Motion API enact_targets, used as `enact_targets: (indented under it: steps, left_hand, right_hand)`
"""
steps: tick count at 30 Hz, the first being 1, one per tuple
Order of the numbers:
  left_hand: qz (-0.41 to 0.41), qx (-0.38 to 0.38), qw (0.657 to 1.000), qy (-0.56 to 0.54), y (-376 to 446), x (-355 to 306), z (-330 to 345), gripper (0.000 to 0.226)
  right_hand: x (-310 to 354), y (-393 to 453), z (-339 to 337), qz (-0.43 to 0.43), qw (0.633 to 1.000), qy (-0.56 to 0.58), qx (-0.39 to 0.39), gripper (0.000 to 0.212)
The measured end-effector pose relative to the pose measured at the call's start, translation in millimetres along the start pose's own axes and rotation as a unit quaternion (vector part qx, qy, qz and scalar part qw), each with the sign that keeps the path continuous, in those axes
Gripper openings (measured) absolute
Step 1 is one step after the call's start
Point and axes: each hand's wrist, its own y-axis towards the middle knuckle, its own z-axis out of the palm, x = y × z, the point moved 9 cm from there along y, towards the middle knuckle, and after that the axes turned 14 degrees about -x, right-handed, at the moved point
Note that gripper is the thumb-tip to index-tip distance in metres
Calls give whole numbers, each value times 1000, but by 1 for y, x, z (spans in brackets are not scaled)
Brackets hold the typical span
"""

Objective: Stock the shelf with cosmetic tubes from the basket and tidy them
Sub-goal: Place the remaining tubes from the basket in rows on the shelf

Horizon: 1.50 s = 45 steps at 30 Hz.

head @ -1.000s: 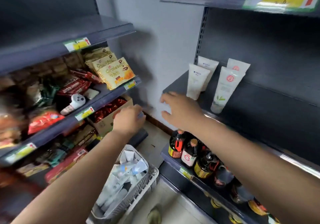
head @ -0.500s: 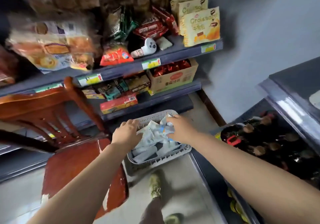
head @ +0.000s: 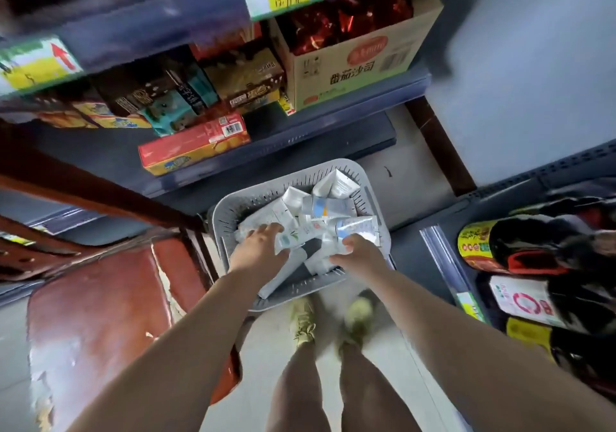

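Down on the floor, one grey slotted basket (head: 371, 205) holds a jumbled heap of white cosmetic tubes (head: 328, 206); overlap and blur make an exact count impossible. Two hands are in the basket. Left hand (head: 258, 248) lies at the near-left corner, fingers (head: 273, 230) curled on a tube. Right hand (head: 358, 253) at the near-right corner, fingers bent over tubes; actual grip cannot be told. One cardboard box (head: 353, 61) sits on the left shelf, one red chair (head: 100, 315) by the basket's left edge.
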Motion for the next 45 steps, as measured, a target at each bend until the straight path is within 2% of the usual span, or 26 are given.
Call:
enact_targets:
  steps: [3,5,7,9,10,13,17,19,21,23,26,28,32,37,39,41,43,45]
  left_hand:
    - [8,13,1000,4,35,-7,41,47]
    - [16,11,1000,6,57,-13,65,48]
    - [32,5,999,9,78,-19,87,48]
    - [51,-4,999,5,95,-26,108,48]
    - [63,-8,998,7,102,-30,116,48]
    - [104,-13,994,19,118,-43,137,48]
    - [122,11,991,54,140,-51,163,52]
    - [123,31,989,82,152,-55,177,56]
    - [160,19,978,133,161,-63,186,59]
    - [199,-16,965,169,167,-69,190,61]
    - [223,-56,957,178,168,-72,187,54]
    - [217,-71,962,147,167,-70,181,45]
    - [64,-66,996,-19,169,-39,154,32]
    - [-18,-20,984,-178,149,-23,129,10]
    - [-61,-34,965,-255,141,-19,114,5]
    - [-131,-40,916,-378,130,-15,98,8]
    - [-182,-25,850,-494,115,-17,83,12]
    - [-188,-15,816,-546,101,-25,62,11]
  right_hand:
    - [-32,37,24,101,991,87,-26,61]
    - [-53,60,44,183,964,186,-44,59]
    - [-77,81,73,271,911,307,-52,62]
    - [-95,91,95,357,831,421,-65,70]
    - [-100,97,101,372,807,453,-70,63]
    - [-103,114,106,347,788,505,-68,46]
    - [-107,139,117,366,751,541,-97,51]
    - [-114,147,125,407,708,561,-135,59]
    - [-116,153,129,419,674,586,-164,65]
    - [-114,157,129,410,657,607,-178,65]
    - [-114,157,128,398,662,602,-199,59]
    - [-112,153,122,391,684,575,-219,60]
    - [-103,145,100,337,743,521,-251,57]
    - [-67,142,66,241,810,486,-223,39]
    - [-45,139,45,168,832,489,-202,30]
    - [-21,131,32,112,851,487,-159,24]
    - [-3,118,27,103,856,496,-105,18]
    - [10,101,22,112,853,507,-53,26]
